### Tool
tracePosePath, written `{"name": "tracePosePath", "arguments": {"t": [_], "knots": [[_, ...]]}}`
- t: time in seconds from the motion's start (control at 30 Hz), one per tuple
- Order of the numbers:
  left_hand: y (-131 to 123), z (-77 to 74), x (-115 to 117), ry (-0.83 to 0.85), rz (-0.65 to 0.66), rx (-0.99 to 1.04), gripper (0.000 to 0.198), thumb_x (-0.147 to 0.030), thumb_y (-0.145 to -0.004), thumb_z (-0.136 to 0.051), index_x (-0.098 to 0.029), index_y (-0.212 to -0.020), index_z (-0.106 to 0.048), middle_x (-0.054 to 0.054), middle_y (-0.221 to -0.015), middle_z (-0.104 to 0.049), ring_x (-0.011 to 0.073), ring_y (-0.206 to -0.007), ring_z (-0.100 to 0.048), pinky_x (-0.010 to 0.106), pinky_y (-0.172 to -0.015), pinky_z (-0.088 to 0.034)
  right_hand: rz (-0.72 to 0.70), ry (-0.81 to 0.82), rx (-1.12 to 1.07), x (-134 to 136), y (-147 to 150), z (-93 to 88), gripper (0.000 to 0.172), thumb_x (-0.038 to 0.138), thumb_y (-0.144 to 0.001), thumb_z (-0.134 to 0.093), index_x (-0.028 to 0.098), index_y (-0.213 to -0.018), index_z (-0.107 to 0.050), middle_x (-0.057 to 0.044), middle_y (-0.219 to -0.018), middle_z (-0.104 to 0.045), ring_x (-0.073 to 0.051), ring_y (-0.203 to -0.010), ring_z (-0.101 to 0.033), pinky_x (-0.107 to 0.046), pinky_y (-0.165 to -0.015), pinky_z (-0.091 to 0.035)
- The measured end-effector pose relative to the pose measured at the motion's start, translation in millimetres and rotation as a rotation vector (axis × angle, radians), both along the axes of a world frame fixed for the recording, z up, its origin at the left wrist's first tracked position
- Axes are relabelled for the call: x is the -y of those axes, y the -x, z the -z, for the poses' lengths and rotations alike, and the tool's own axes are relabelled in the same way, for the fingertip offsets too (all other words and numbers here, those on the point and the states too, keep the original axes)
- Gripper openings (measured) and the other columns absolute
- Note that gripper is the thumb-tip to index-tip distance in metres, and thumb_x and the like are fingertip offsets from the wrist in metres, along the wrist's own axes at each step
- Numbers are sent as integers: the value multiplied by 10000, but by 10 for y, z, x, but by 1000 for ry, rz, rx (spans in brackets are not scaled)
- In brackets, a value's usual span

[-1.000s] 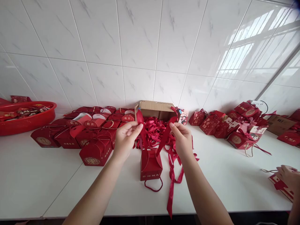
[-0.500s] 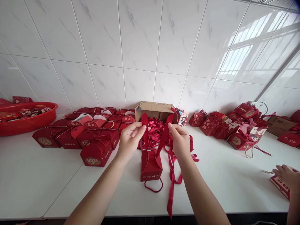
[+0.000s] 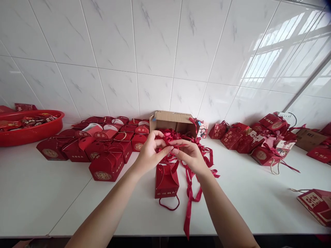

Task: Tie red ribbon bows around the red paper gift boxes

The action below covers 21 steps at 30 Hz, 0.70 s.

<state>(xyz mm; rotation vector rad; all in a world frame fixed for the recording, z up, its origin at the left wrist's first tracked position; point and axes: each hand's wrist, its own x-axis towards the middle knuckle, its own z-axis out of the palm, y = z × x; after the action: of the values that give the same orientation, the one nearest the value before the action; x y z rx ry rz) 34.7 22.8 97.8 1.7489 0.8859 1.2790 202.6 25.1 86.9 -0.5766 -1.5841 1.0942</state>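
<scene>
Your left hand (image 3: 150, 155) and right hand (image 3: 190, 156) meet fingertip to fingertip just above the small red box (image 3: 167, 181), each pinched shut on an end of the red ribbon (image 3: 176, 166) rising from its top, with the other fingers loosely curled. Hold both ends taut and level while crossing them, so the box is not tipped beneath your wrists. Just beyond your fingers a ribbon pile (image 3: 204, 153) spills from the cardboard box (image 3: 173, 120) and could tangle with your ends, while gift boxes (image 3: 106, 167) crowd your left hand's side.

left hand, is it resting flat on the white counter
No, the left hand is up above the red gift box, pinching the red ribbon together with the right hand.
</scene>
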Motion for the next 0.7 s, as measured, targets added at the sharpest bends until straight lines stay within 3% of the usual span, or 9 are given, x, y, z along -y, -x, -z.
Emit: {"name": "tracePosePath", "arguments": {"t": [0.2,0.47,0.7], "knots": [[45,-29,3,191,138,66,299,-285,-833,-606,-232,-1072,-436,-35,-780,-607,115,-689,-583,230,-636,-442,4,-60,16,-105,-38,66,171,370,-882,-593,221,-884,-677,-16,-810,-666,-149,-742,-623,-301,-716,-524],[63,-5,-88,467,147,325,177,-191,-761,-633,-191,-902,-526,-58,-647,-506,72,-556,-463,186,-531,-360,149,-705,465,-223,-224,79,240,178,-958,-438,239,-965,-670,-42,-923,-716,-183,-892,-606,-372,-837,-457],[25,1,-105,486,209,356,126,-251,-803,-605,-192,-881,-526,-19,-692,-556,113,-630,-550,210,-563,-420,359,-853,637,-219,-248,84,256,185,-972,-445,258,-981,-690,-21,-927,-732,-181,-924,-601,-405,-897,-332]]}}
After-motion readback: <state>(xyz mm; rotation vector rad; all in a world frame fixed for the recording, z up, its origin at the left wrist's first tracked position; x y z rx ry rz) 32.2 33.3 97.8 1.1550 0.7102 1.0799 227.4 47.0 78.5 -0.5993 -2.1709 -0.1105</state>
